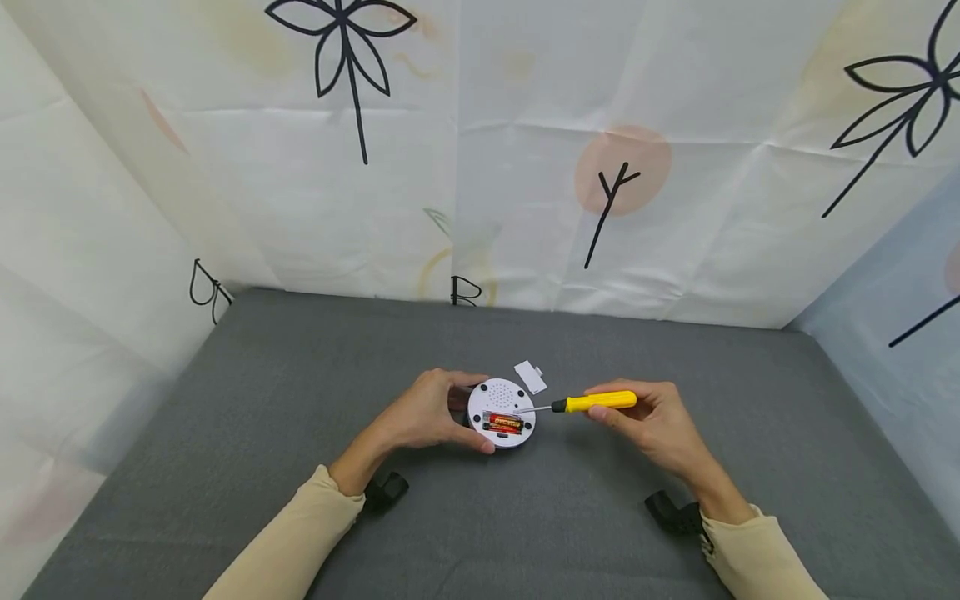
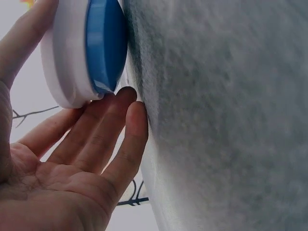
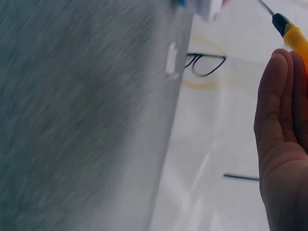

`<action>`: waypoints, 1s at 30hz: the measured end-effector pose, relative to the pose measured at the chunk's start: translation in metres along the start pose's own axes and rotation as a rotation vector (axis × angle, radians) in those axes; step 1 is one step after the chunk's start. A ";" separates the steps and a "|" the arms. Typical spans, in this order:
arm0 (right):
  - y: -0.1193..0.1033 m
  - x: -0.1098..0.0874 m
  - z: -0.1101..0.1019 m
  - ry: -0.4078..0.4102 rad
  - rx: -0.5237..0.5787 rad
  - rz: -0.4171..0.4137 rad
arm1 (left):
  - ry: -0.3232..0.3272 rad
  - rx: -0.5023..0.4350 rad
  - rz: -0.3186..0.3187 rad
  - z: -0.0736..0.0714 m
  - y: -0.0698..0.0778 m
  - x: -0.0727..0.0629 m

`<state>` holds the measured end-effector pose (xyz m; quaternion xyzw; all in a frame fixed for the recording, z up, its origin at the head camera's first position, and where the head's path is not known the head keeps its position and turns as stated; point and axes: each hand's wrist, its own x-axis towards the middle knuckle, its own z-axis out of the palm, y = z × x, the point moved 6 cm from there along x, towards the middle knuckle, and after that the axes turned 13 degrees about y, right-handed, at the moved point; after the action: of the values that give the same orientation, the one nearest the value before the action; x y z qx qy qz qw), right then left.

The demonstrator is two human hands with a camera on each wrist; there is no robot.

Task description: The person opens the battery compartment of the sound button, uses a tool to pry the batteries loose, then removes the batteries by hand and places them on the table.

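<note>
My left hand (image 1: pixel 431 412) grips a round white device (image 1: pixel 501 396) by its edge, thumb on the near side and fingers at the far side. Its perforated face with dark feet is turned up, and red batteries (image 1: pixel 502 423) lie in an open compartment. From the left wrist view, the device's lower part (image 2: pixel 107 45) is blue and sits close to the table. My right hand (image 1: pixel 656 421) holds a yellow-handled screwdriver (image 1: pixel 600 402) between thumb and fingers. The screwdriver's metal tip overlaps the device's face beside the batteries.
A small white battery cover (image 1: pixel 531 377) lies on the grey table (image 1: pixel 345 342) just beyond the device. White printed cloth (image 1: pixel 517 200) hangs behind the table and along both sides. Black wrist mounts (image 1: pixel 386 492) are strapped under both sleeves.
</note>
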<state>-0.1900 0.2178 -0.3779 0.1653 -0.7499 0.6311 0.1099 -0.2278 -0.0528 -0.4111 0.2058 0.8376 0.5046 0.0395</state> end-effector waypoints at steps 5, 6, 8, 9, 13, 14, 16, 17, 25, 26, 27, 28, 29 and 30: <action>-0.017 -0.004 0.014 0.007 -0.028 -0.092 | 0.003 -0.005 -0.004 0.002 0.004 -0.001; -0.019 -0.005 0.017 0.006 -0.037 -0.110 | 0.004 -0.007 -0.005 0.003 0.005 -0.001; -0.023 -0.007 0.022 0.001 -0.059 -0.140 | 0.006 -0.007 -0.008 0.003 0.005 -0.002; -0.024 -0.008 0.025 -0.001 -0.072 -0.155 | 0.007 -0.006 -0.009 0.004 0.005 -0.002; -0.027 -0.011 0.031 -0.002 -0.129 -0.189 | 0.017 0.014 0.004 0.005 0.007 -0.002; -0.028 -0.011 0.032 -0.001 -0.146 -0.195 | 0.020 0.022 0.008 0.005 0.007 -0.003; -0.029 -0.012 0.033 0.002 -0.177 -0.204 | 0.023 0.031 0.013 0.006 0.008 -0.003; -0.030 -0.012 0.033 0.004 -0.195 -0.213 | 0.025 0.038 0.014 0.006 0.008 -0.003; -0.041 -0.014 0.035 0.008 -0.339 -0.327 | 0.030 0.074 0.007 0.006 0.009 -0.003; -0.043 -0.014 0.036 0.005 -0.345 -0.335 | 0.030 0.075 0.008 0.006 0.009 -0.003; -0.044 -0.014 0.036 0.001 -0.348 -0.340 | 0.031 0.075 0.010 0.006 0.010 -0.004; -0.045 -0.014 0.037 -0.003 -0.350 -0.348 | 0.031 0.076 0.012 0.006 0.010 -0.004; -0.046 -0.015 0.037 -0.007 -0.355 -0.351 | 0.031 0.076 0.014 0.006 0.010 -0.004; -0.047 -0.015 0.038 -0.010 -0.361 -0.352 | 0.031 0.077 0.016 0.007 0.011 -0.004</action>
<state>-0.1564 0.1749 -0.3479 0.2742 -0.8107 0.4571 0.2420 -0.2190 -0.0445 -0.4056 0.2061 0.8552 0.4754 0.0145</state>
